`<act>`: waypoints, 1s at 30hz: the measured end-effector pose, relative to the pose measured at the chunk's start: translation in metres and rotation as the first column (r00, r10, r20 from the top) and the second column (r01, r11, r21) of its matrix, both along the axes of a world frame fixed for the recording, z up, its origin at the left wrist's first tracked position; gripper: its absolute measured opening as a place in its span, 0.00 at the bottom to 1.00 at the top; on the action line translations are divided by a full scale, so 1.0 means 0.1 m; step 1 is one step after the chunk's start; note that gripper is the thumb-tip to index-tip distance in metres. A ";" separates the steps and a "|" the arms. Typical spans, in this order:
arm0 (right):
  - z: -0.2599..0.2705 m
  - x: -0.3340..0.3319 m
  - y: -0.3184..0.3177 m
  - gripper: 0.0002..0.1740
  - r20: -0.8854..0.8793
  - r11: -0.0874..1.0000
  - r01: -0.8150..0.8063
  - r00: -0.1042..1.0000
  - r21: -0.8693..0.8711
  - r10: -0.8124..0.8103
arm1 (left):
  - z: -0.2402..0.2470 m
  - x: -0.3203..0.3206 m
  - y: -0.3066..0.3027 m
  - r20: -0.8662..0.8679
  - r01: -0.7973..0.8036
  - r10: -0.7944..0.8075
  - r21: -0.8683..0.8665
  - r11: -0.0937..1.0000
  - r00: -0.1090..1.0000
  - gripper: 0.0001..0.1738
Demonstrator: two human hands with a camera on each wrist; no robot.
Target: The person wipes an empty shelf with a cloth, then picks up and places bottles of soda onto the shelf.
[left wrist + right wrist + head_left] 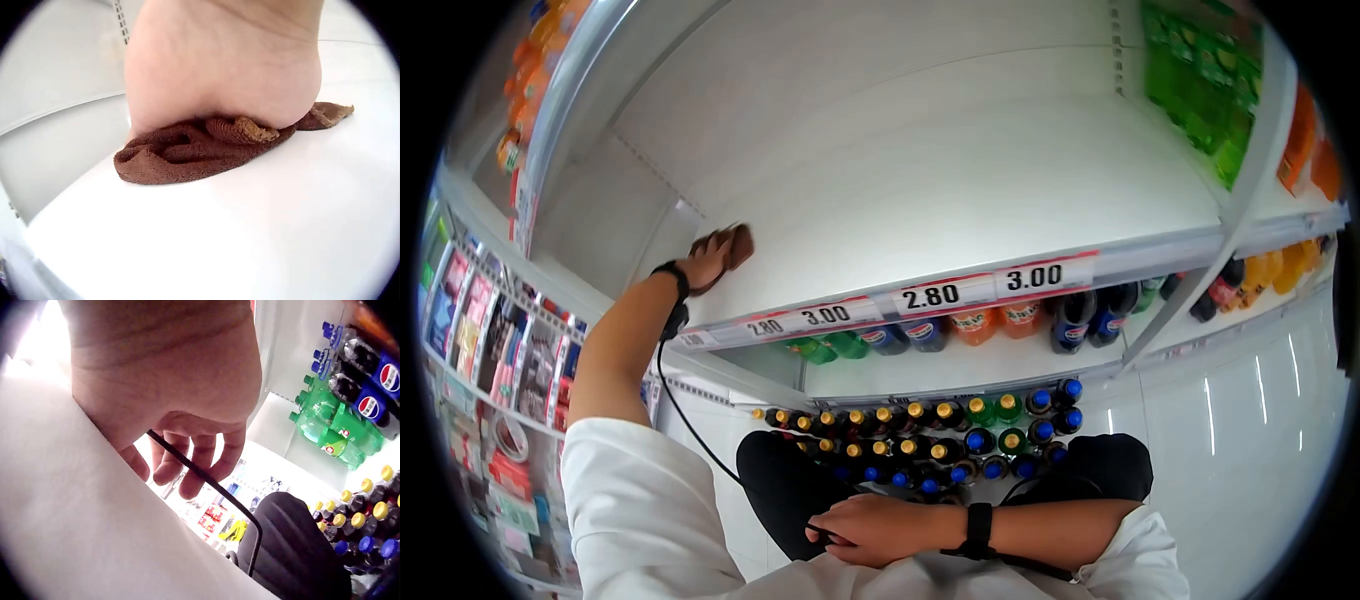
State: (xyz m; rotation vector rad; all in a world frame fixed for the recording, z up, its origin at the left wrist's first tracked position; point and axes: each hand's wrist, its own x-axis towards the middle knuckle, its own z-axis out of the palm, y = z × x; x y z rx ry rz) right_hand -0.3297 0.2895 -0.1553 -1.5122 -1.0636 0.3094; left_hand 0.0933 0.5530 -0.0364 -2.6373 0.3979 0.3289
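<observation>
My left hand (708,262) presses a folded brown cloth (741,246) onto the white shelf (960,180), near its left end. In the left wrist view the heel of the hand bears on the bunched cloth (187,156), which has a frayed, lighter edge; the fingers are hidden there. My right hand (890,528) rests in front of the body over the lap, its fingers loosely curled. A thin black cable (212,481) runs across those fingers in the right wrist view.
Price labels (930,296) line the shelf's front edge. Soda bottles (975,325) stand on the shelf below, and rows of capped bottles (900,420) stand on the floor by the knees. Green bottles (1200,90) fill the right neighbouring bay. A black cable (685,415) trails from the left wrist.
</observation>
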 end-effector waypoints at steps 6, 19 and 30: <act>-0.02 -0.13 -0.13 0.12 0.035 0.997 0.022 0.999 0.076 -0.025 | -0.04 0.20 0.05 -0.127 -0.500 0.485 -0.273 0.822 0.865 0.37; -0.01 -0.14 -0.18 0.12 0.178 0.984 -0.047 0.984 0.169 0.017 | 0.04 -0.90 -3.69 -0.090 0.754 -0.755 -0.055 0.655 0.649 0.35; -0.06 -0.03 0.02 0.11 0.229 0.986 -0.080 0.972 0.148 0.044 | -0.26 -1.45 -4.96 0.045 0.891 -0.926 -0.291 0.347 0.376 0.41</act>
